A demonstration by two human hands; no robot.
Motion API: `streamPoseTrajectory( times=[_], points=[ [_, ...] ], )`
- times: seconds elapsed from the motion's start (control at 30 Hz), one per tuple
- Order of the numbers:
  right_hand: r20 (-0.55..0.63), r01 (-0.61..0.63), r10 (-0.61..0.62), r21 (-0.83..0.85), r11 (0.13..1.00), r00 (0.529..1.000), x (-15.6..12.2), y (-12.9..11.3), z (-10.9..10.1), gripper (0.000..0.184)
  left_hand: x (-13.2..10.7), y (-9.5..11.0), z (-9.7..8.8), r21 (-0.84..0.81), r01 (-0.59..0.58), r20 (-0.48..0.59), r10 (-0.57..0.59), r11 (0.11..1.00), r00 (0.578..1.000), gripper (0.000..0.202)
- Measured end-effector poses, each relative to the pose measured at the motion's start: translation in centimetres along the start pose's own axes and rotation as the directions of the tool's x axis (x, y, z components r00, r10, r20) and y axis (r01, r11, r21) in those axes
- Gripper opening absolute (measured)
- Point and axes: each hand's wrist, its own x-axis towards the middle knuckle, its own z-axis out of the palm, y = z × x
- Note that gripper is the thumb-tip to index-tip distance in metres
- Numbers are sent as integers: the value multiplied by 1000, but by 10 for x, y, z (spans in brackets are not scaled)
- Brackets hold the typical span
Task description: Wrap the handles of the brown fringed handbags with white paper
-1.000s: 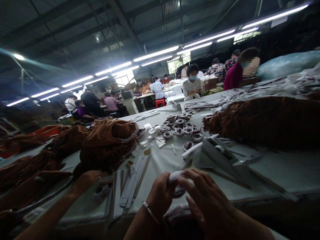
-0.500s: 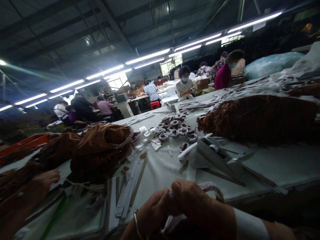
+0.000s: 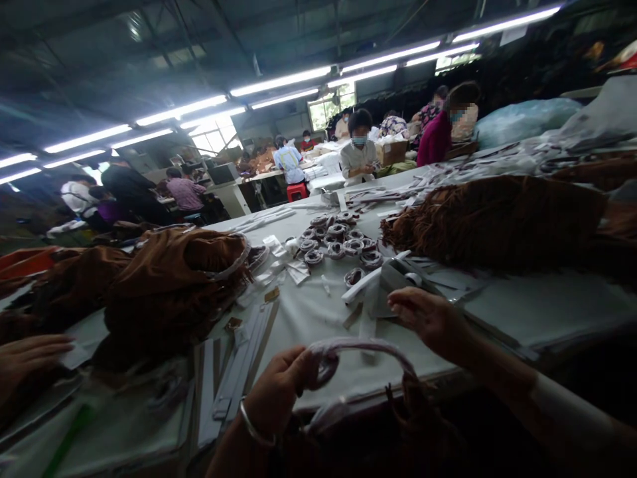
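My left hand [image 3: 283, 385], a bracelet at its wrist, is closed on a bag handle [image 3: 365, 344] wrapped in pale translucent film. The handle arches rightward and meets dark brown fringed material [image 3: 418, 405] in shadow at the table's near edge. Off the handle, my right hand [image 3: 428, 318] reaches forward with its fingers stretched out, and I see nothing held in it. Its fingertips are beside a grey angular holder [image 3: 391, 289] with a white roll in it; whether they touch it I cannot tell. Behind lie several wrapped coils [image 3: 336, 249].
Brown fringed bags are heaped at left [image 3: 174, 285] and right [image 3: 497, 222]. White and grey strips [image 3: 243, 362] lie left of my left hand. Another person's hand [image 3: 34, 355] is at the left edge, near a green object [image 3: 70, 438]. Several people work farther back.
My right hand has left the handle beside my left hand and moved forward and right to the grey holder. The wrapped handle now shows as a raised arch. The view has shifted slightly.
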Motion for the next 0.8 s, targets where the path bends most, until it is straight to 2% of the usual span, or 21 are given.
streamPoseTrajectory(
  times=[0.07,0.13,0.23,0.3,0.37,0.5,0.6,0.67,0.73,0.8],
  points=[
    [125,-126,166,-279,952,978,-13,32,-1,18,7,2,-2,-33,-1,-18,0,999,1000,51],
    [265,-110,300,-555,825,917,-29,56,9,18,14,5,-2,-72,13,-35,-16,997,999,52],
    [302,-80,422,-726,683,855,-45,72,30,23,19,10,2,-136,44,-59,-53,990,997,53],
    [299,-100,457,-739,666,838,-45,75,38,32,20,11,3,-168,51,-77,-65,984,995,53],
    [318,-111,490,-740,664,812,-40,79,40,34,19,10,3,-177,48,-89,-65,983,994,53],
    [376,-121,519,-710,693,767,-32,89,33,18,16,9,2,-192,39,-102,-59,981,993,55],
    [397,-124,508,-683,720,765,-40,94,28,11,15,10,3,-218,36,-101,-59,975,993,54],
    [395,-130,483,-654,745,781,-50,94,25,11,15,10,2,-227,38,-103,-62,973,993,54],
    [360,-214,462,-552,806,811,-59,90,21,11,15,11,2,-225,33,-108,-59,974,992,54],
    [319,-418,505,-303,856,802,-63,78,14,10,14,10,2,-218,28,-103,-52,975,993,55]
  ],
)
